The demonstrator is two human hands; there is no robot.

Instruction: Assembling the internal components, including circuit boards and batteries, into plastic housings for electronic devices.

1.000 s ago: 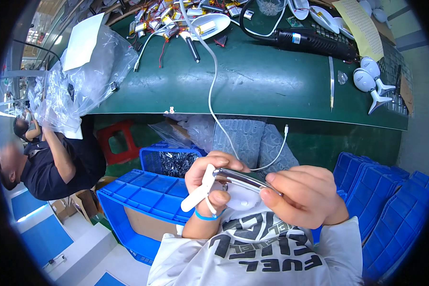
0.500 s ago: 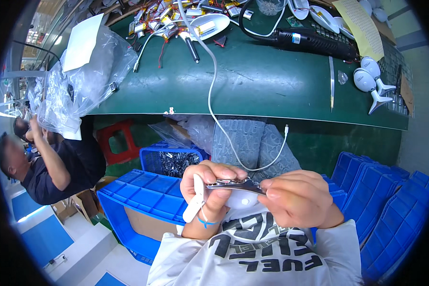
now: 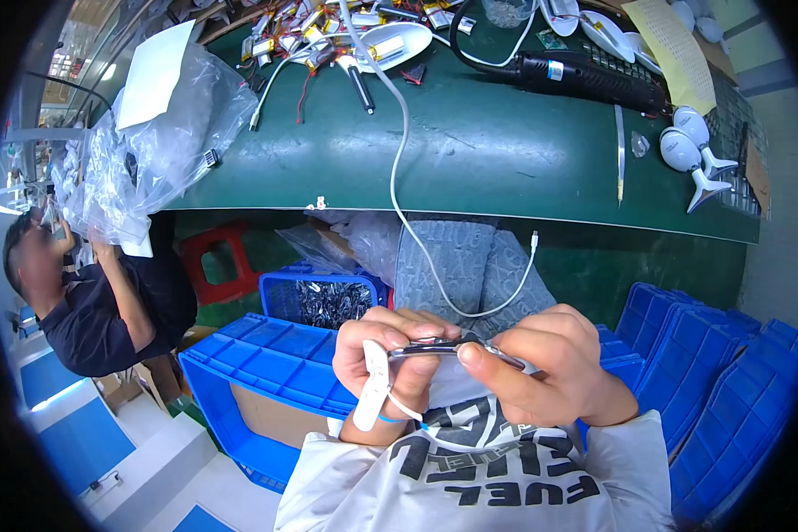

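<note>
Casing point(image 3: 430, 348), slim and dark with a glossy edge, sits level between the hands, in front of the shirt point(image 3: 479, 483) and short of the table point(image 3: 505, 173). I judge it light and stiff, smooth enough to slip, and likely to crack if bent; I'd take it by both ends and spare the middle. A white stand point(image 3: 374, 390) juts out by its left end; I can't tell whether they're joined. From here I see the left hand point(image 3: 383, 353) nearly closed, pinching that end, fingers on the far side and thumb on the near. The right hand point(image 3: 554, 362) is curled too, gripping the other end, thumb against the near side. Farther out, a cable point(image 3: 406, 133) hangs off the table and loops over the lap point(image 3: 443, 253).
</note>
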